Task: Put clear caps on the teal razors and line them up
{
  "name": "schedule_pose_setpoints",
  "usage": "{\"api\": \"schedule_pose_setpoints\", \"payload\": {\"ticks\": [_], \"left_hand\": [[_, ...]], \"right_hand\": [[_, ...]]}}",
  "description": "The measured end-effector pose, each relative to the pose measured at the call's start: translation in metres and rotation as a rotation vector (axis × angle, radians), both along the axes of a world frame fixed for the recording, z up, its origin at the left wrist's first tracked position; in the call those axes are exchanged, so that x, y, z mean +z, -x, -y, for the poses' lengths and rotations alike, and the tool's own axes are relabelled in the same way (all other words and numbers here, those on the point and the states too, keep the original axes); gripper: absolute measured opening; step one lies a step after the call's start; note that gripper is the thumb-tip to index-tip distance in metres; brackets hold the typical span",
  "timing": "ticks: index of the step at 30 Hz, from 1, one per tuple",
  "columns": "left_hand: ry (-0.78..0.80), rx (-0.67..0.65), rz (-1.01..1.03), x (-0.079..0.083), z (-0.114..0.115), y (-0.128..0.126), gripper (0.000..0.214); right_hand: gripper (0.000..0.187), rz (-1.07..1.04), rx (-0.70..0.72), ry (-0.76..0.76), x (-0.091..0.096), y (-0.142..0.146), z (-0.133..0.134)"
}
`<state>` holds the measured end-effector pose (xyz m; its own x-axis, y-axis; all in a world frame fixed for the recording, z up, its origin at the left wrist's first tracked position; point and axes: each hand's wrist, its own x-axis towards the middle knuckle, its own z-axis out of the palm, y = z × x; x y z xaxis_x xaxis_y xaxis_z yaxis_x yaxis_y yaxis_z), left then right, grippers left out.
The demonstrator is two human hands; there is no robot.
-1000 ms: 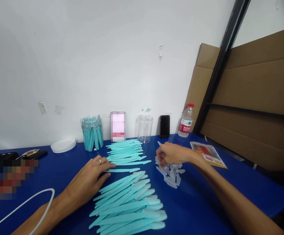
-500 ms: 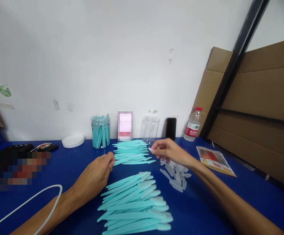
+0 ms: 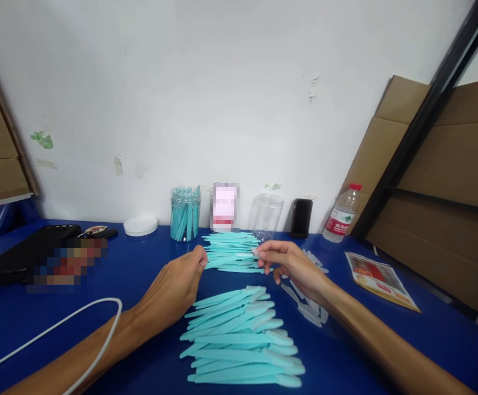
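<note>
Currently, one turquoise tool (image 3: 229,260) is held above the blue table (image 3: 152,362), between the two hands. The left hand (image 3: 181,280) is closed, its thumb and fingers pinched on the near end of the tool – the tip is directed toward the right hand (image 3: 296,267). A small translucent cap (image 3: 256,252) is gripped between the thumb and forefinger of the right hand, at the tip of the tool; whether the cap is seated cannot be told. The remaining fingers of the right hand are loosely curled.

Behind the hands, a row of turquoise tools (image 3: 232,240) is laid crosswise. Nearer the viewer, a front pile (image 3: 239,340) of similar tools is stacked, with pale caps fitted over the right-hand ends. Loose caps (image 3: 310,314) are scattered beneath and beside the right hand, partly hidden by it.

Along the wall, a filled jar (image 3: 185,219) of turquoise tools, a pale-screened device (image 3: 224,206), a clear jar (image 3: 268,214), a black device (image 3: 302,218) and a red-capped bottle (image 3: 341,216) are stood upright – a white lid (image 3: 140,226) is placed flat to the left
</note>
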<state>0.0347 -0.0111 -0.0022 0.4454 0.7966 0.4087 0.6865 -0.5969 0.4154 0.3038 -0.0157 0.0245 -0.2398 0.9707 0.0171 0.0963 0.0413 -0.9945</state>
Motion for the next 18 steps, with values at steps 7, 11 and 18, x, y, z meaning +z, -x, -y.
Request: {"api": "schedule_pose_setpoints", "payload": {"ticks": [7, 11, 18], "left_hand": [[-0.024, -0.001, 0.001, -0.0008, 0.0003, -0.0004, 0.021], [-0.035, -0.008, 0.003, -0.0017, 0.0012, -0.0003, 0.021], [-0.038, -0.014, -0.008, -0.0005, 0.0024, -0.0006, 0.021]], "right_hand": [[0.027, 0.03, -0.014, -0.012, 0.0073, 0.0018, 0.0038], [0.027, 0.051, 0.003, -0.021, 0.0048, 0.0026, 0.0032], [0.024, 0.033, -0.049, -0.062, 0.0035, 0.0017, 0.0004]]}}
